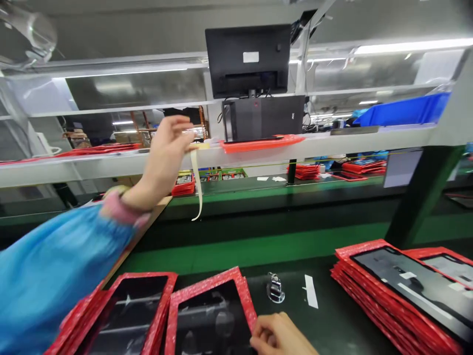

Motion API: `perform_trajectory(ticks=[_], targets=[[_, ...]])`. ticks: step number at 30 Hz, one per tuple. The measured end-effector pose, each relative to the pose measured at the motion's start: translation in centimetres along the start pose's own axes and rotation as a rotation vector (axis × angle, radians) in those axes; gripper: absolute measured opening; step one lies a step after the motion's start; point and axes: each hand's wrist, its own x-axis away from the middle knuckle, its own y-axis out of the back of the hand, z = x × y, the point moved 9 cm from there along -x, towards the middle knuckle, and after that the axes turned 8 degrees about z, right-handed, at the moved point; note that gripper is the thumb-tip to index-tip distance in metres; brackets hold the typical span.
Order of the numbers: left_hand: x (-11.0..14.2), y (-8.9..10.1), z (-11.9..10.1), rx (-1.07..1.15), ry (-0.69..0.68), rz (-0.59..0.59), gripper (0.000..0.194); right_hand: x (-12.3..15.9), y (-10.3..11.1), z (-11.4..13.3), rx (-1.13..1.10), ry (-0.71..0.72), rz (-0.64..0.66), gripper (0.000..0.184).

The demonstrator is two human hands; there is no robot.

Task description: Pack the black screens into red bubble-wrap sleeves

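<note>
My left hand [168,150] is raised in front of the shelf, in a blue sleeve with a pink cuff. Its fingers pinch a thin pale strip [197,185] that dangles down. My right hand [278,335] rests at the bottom edge with curled fingers, touching the corner of a dark panel in a red bubble-wrap frame [210,315]. A second framed panel [131,313] lies to its left.
A stack of red-framed panels [402,291] sits at the right. A small clear piece [275,288] and a white strip [310,291] lie on the dark mat. A green conveyor [258,246] runs across. A monitor [248,59] stands above the shelf [332,140].
</note>
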Motion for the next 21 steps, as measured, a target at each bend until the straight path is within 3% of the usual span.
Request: perform_trajectory(ticks=[1, 3, 5, 7, 9, 11, 13, 21], targets=[[3.7, 0.6, 0.4, 0.028, 0.072, 0.071, 0.022, 0.1, -0.1, -0.3, 0.000, -0.017, -0.009, 0.018], [12.8, 1.0, 4.2, 0.155, 0.508, 0.282, 0.024, 0.4, -0.5, -0.9, -0.007, -0.042, -0.007, 0.018], [22.1, 2.4, 7.4, 0.195, 0.850, 0.355, 0.021, 0.6, -0.9, -1.7, -0.023, -0.069, 0.001, 0.015], [30.1, 4.1, 10.0, 0.269, 1.160, 0.305, 0.017, 0.5, -1.3, -2.5, -0.044, -0.096, 0.018, 0.015], [35.8, 5.3, 11.7, 0.332, 1.389, 0.207, 0.008, 0.2, -1.7, -3.1, -0.068, -0.118, 0.044, 0.018], [39.0, 5.9, 12.4, 0.371, 1.503, 0.136, 0.008, -0.1, -1.9, -3.4, -0.096, -0.134, 0.063, 0.022], [40.4, 6.1, 12.6, 0.395, 1.539, 0.102, 0.013, -0.3, -2.0, -3.4, -0.123, -0.147, 0.070, 0.024], [41.2, 5.9, 12.7, 0.434, 1.398, 0.132, 0.039, 0.6, -1.7, -1.6, -0.298, -0.139, 0.091, 0.031]])
